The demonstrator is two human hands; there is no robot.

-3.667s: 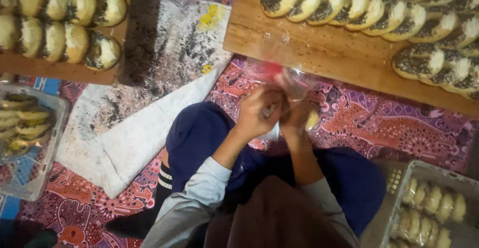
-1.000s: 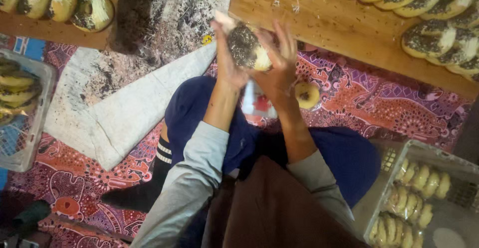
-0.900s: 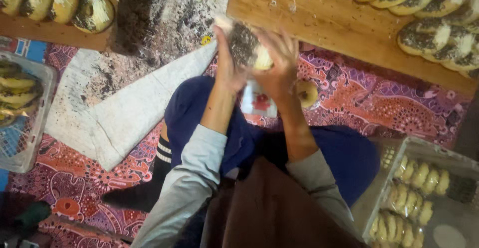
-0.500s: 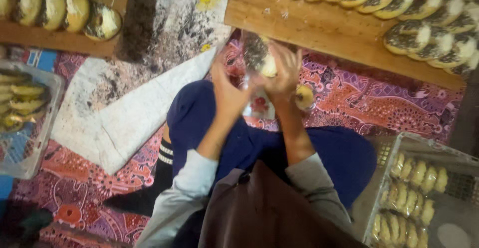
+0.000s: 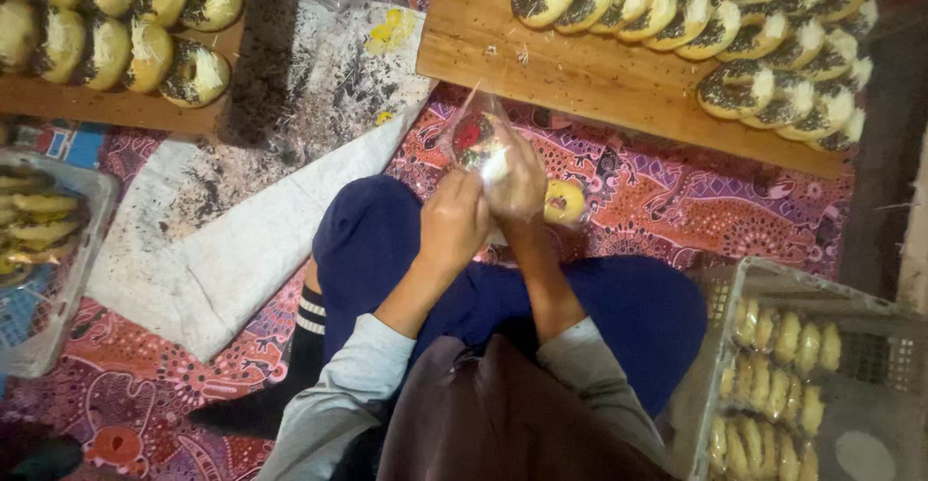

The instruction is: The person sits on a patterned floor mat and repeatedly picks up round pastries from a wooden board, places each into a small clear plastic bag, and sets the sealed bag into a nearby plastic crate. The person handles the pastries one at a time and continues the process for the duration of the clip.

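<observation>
My left hand [image 5: 452, 222] and my right hand [image 5: 522, 179] meet in front of my knees and both grip a clear plastic bag [image 5: 476, 131] with a sprinkle-topped bun inside it. The bag's open top points away from me toward the wooden board [image 5: 570, 70]. A small yellow roll [image 5: 564, 201] lies on the patterned cloth just right of my right hand.
Rows of sprinkled buns [image 5: 735, 17] fill the far board. A second board with buns [image 5: 126, 27] lies far left. A white cloth [image 5: 261, 220] covers the floor at left. A tray of packed buns [image 5: 34, 239] sits left, a grey crate of packed buns [image 5: 783, 384] right.
The bare bun I held up near the board is now inside the clear bag, and both hands have come down closer to my knees.
</observation>
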